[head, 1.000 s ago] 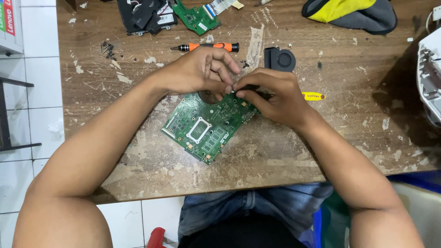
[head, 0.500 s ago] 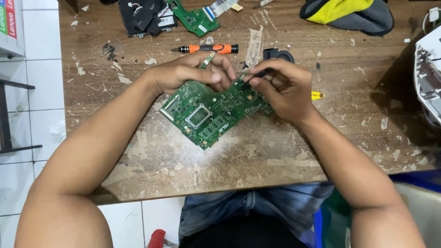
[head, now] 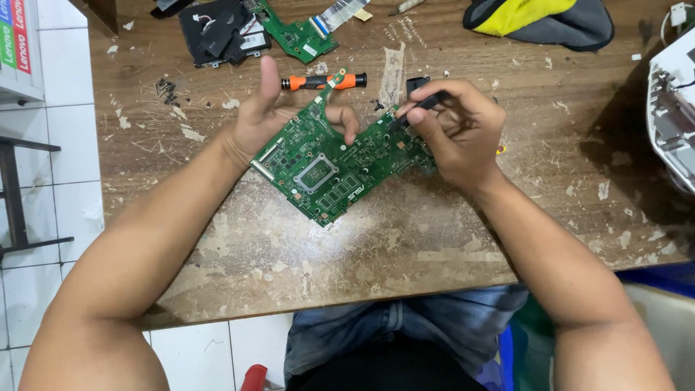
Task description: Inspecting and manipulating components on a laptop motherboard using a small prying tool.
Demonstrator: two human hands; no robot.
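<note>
You're holding the green circuit board [head: 329,163] lifted off the wooden counter [head: 405,246], tilted w/ its component side facing up toward you. Your left hand [head: 279,116] is gripping the board's upper-left edge, thumb sticking up, fingers [head: 346,119] curling over the top edge. Your right hand [head: 460,130] is clenching a thin dark tool [head: 416,108], prob. a small driver, its tip pressing at the board's upper-right part. Board is looking light, stiff & thin, but fragile: chips, memory strips and a square socket [head: 316,172] are sitting proud on the face, so you're better off gripping by bare edges & corners, not across the parts. Edges are looking narrow, could be slippery if tilted more. Long axis is running diagonally, from lower-left near your left wrist to upper-right under your right hand; one corner is pointing down toward your lap. Behind it an orange-handled screwdriver [head: 322,81] is lying on the counter, a smaller green board [head: 297,32] & black parts further back.
</note>
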